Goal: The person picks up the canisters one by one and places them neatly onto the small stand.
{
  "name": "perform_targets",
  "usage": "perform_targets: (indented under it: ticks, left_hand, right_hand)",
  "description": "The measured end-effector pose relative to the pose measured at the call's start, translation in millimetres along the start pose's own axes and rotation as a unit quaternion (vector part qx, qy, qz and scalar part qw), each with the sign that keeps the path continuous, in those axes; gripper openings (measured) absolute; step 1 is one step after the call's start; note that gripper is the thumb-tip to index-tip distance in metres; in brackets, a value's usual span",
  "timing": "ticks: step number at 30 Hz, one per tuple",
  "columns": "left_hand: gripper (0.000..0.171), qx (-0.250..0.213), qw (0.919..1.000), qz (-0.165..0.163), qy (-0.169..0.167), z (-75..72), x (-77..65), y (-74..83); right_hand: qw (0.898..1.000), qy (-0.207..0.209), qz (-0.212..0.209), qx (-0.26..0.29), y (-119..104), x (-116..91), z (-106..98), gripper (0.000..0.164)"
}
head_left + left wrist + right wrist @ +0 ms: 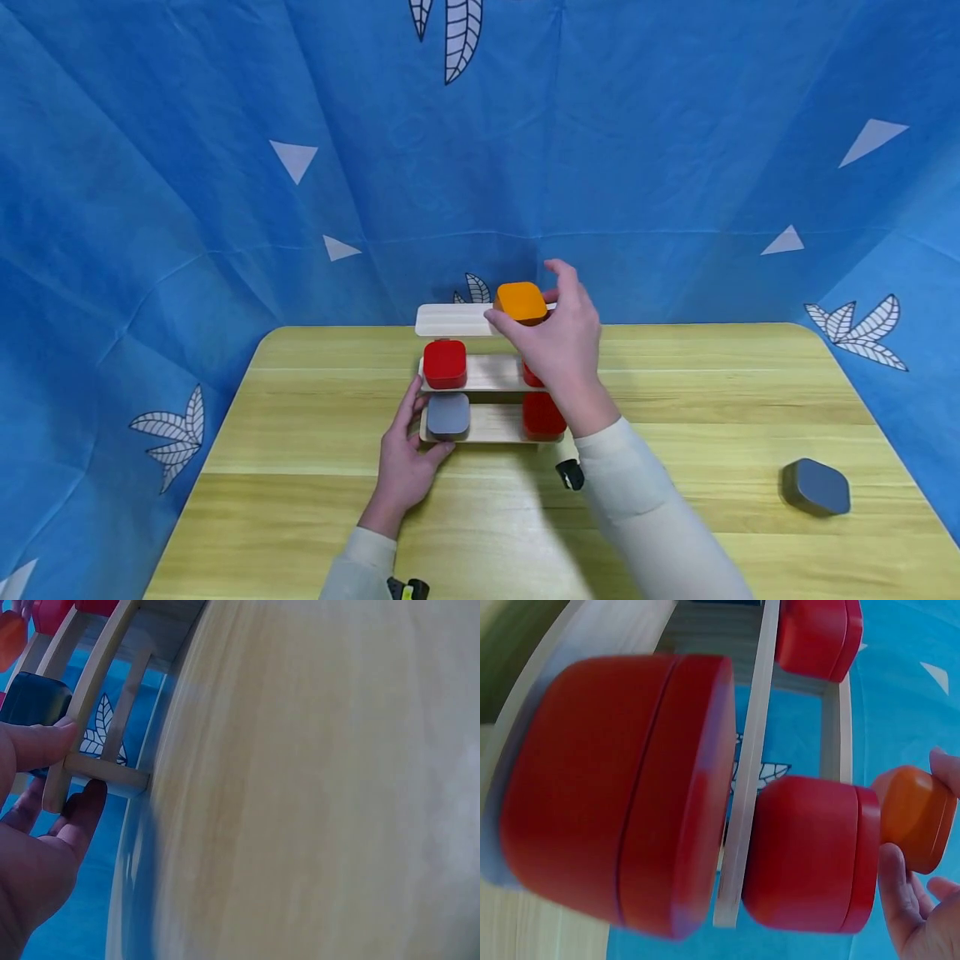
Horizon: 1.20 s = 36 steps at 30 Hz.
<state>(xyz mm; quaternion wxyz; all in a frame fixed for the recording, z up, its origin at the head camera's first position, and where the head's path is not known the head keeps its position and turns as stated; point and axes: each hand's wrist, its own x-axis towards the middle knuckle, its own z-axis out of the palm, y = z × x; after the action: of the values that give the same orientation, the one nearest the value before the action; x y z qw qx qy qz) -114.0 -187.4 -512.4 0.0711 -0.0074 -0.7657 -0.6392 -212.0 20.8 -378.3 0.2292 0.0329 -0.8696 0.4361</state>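
Note:
A three-tier wooden rack (pixel 495 423) stands at the middle of the table. My right hand (pixel 564 346) pinches an orange rounded-square box (pixel 520 300) between thumb and fingers, at the right part of the top tier. In the right wrist view, this orange box (pixel 916 817) is beside a red box (pixel 810 855) one tier down. My left hand (pixel 405 467) grips the rack's lower left end, its thumb (pixel 49 742) on the board's edge. Close to that thumb sits a grey box (pixel 448 415) on the bottom tier. A red box (pixel 445 364) occupies the middle tier's left end.
Another red box (pixel 543 415) is at the bottom tier's right end; the one above it is partly hidden by my right hand. A dark grey box (pixel 816 487) lies apart at the table's right. Blue patterned cloth (pixel 600 167) hangs behind the table.

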Motion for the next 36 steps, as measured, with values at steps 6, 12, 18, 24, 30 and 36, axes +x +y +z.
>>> perform_targets:
  ticks: [6, 12, 18, 24, 30, 36]
  left_hand:
    - [0.114, 0.006, 0.9999, 0.008, 0.004, -2.6, -0.1, -1.5]
    - [0.113, 0.004, 0.9998, 0.021, 0.001, -3.0, 0.5, -3.2]
    - [0.114, 0.006, 0.9997, 0.024, -0.004, -3.8, 1.2, -3.8]
    - [0.113, 0.005, 0.9996, 0.026, -0.007, -3.9, 2.5, -4.2]
    - [0.113, 0.010, 0.9996, 0.027, 0.000, -3.4, 2.9, -5.1]
    - [0.113, -0.003, 0.9994, 0.035, -0.006, -3.3, 2.7, -5.3]
  right_hand:
    - [1.000, -0.007, -0.012, -0.011, -13, -3, 14, 0.089]
    - [0.999, -0.005, -0.037, -0.011, -29, -5, 30, 0.087]
    - [0.999, -0.004, -0.038, -0.014, -37, -5, 40, 0.087]
    - [0.998, -0.002, -0.047, -0.032, -42, -4, 49, 0.087]
    - [0.998, -0.010, -0.039, -0.055, -46, -3, 59, 0.086]
    - [0.996, -0.028, -0.011, -0.084, -51, -3, 67, 0.087]
